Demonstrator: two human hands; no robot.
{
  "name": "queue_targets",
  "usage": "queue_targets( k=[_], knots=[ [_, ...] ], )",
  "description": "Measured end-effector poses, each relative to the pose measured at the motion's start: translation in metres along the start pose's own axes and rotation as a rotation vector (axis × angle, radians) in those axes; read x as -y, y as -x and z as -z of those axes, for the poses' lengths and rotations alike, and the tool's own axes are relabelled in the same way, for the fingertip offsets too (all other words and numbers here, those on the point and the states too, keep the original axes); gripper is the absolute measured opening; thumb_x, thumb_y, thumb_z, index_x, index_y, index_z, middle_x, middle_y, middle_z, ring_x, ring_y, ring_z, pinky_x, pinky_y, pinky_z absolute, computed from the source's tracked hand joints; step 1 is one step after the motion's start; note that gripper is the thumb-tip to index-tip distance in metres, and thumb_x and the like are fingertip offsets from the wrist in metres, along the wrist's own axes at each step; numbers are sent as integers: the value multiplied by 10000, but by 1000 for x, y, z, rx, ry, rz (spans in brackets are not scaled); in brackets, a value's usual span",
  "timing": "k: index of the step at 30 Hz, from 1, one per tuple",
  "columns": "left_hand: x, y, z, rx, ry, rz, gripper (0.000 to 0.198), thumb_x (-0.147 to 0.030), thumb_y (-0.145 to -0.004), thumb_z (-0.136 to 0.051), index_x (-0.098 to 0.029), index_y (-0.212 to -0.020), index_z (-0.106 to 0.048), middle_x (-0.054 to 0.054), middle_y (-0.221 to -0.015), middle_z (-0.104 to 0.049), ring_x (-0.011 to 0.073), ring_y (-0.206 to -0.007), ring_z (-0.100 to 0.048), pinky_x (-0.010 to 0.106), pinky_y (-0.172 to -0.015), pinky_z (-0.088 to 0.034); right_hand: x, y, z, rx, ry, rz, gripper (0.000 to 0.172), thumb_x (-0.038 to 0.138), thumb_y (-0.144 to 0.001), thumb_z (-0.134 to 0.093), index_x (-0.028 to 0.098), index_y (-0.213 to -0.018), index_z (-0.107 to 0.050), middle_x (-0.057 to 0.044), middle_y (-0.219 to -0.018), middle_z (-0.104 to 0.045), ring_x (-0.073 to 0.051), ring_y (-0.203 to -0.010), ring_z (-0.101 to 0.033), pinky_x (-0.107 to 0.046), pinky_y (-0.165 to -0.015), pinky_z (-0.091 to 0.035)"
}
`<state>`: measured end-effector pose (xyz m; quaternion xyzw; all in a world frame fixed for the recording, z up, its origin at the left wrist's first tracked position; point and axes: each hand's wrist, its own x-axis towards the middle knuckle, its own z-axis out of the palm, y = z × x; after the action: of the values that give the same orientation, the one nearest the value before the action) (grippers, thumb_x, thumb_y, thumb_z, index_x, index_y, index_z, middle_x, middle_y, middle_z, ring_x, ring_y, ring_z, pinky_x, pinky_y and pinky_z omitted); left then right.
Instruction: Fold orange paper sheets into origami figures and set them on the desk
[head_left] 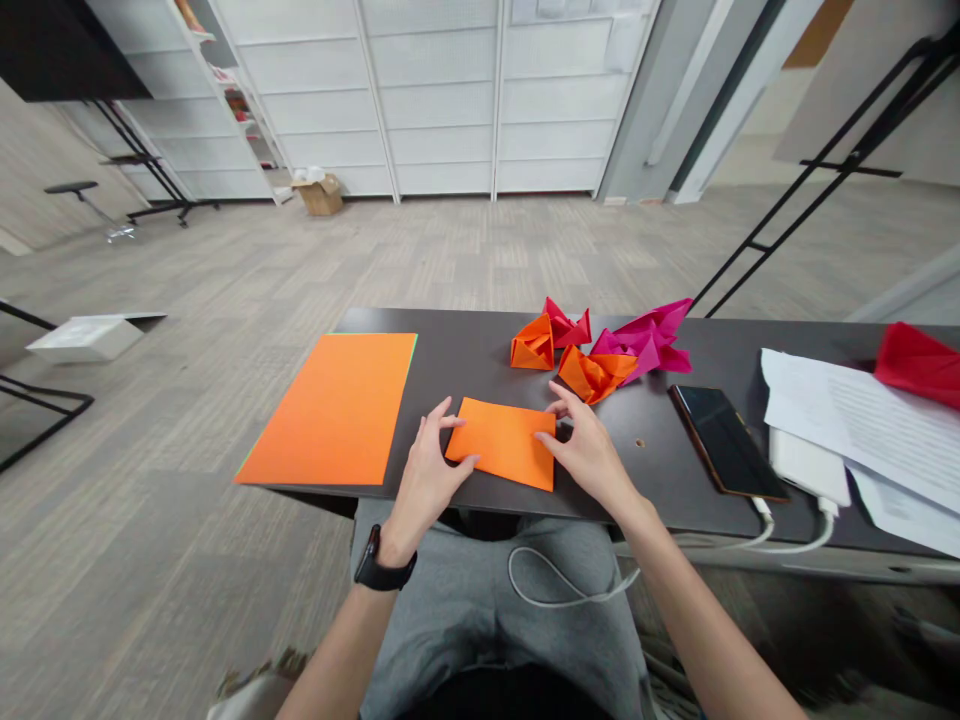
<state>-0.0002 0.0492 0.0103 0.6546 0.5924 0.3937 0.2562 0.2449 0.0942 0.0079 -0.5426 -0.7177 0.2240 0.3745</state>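
Note:
A small folded orange paper point(502, 438) lies a little tilted on the dark desk, in front of my lap. My left hand point(433, 465), with a black watch at the wrist, grips its left side, thumb at the lower edge and fingers at the upper left corner. At the right side, my right hand point(589, 440) holds the paper, thumb on its surface and fingers at the upper right corner. A stack of larger orange sheets point(337, 410) is to the left. Just beyond the right hand are folded orange paper pieces point(596, 372) and a magenta paper shape point(649, 340).
To the right lie a phone point(724, 440), a white power bank point(808, 468) with cables, printed sheets point(862, 410) and a red folded paper point(922, 365). A white cable point(555, 603) loops over my lap. The desk's front edge point(525, 508) runs close to both wrists.

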Motion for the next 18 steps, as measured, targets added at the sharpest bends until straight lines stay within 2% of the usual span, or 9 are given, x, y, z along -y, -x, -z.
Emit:
queue_targets(
  k=[3,5,7,10,14,16,18],
  knots=[
    [-2,0,-1,-66,68,23,811,-167,-719,-772,-240,-1440,-408,108,-1326,-599,276,-1299,-553,482,-1127,-404,3,-1,2,-31,-126,8,471,225,-829,-604,227,-1300,-609,-25,-913,-643,-198,-837,-628,-403,-870,-538],
    [-2,1,-1,-105,98,43,844,-187,-699,-798,-230,-1444,-403,119,-1342,-586,277,-1290,-555,464,-1112,-416,9,0,5,-54,-180,36,298,252,-868,-607,234,-1151,-700,-32,-921,-641,-188,-843,-628,-363,-822,-538],
    [-2,1,1,-110,133,43,808,-197,-721,-787,-231,-1436,-412,94,-1246,-639,254,-1204,-609,442,-1075,-447,18,1,9,-96,-234,63,177,285,-898,-618,244,-1023,-737,-40,-954,-655,-190,-891,-635,-347,-816,-534],
    [-4,2,7,-117,176,-3,627,-210,-791,-736,-240,-1366,-488,33,-1038,-687,205,-1025,-668,397,-1003,-489,29,4,15,-157,-323,95,130,291,-927,-609,256,-942,-733,-44,-988,-691,-197,-952,-654,-362,-859,-538],
    [-10,6,11,-168,226,-58,374,-254,-852,-689,-227,-1209,-581,32,-1015,-675,181,-973,-667,365,-961,-511,35,10,22,-244,-230,167,113,258,-912,-628,274,-935,-737,-59,-1223,-669,-228,-1160,-614,-461,-1049,-463],
    [-11,8,12,-135,296,-71,434,-276,-839,-712,-227,-1240,-553,50,-1089,-660,180,-992,-664,357,-947,-529,33,14,24,-258,-197,205,109,234,-889,-647,280,-918,-741,-55,-1338,-605,-243,-1267,-552,-484,-1096,-430],
    [-12,11,11,-65,385,-61,609,-308,-801,-762,-235,-1335,-480,79,-1205,-622,190,-1035,-662,357,-952,-539,29,18,24,-231,-244,231,120,209,-878,-643,279,-907,-737,-49,-1393,-555,-248,-1317,-515,-480,-1094,-447]
  ],
)
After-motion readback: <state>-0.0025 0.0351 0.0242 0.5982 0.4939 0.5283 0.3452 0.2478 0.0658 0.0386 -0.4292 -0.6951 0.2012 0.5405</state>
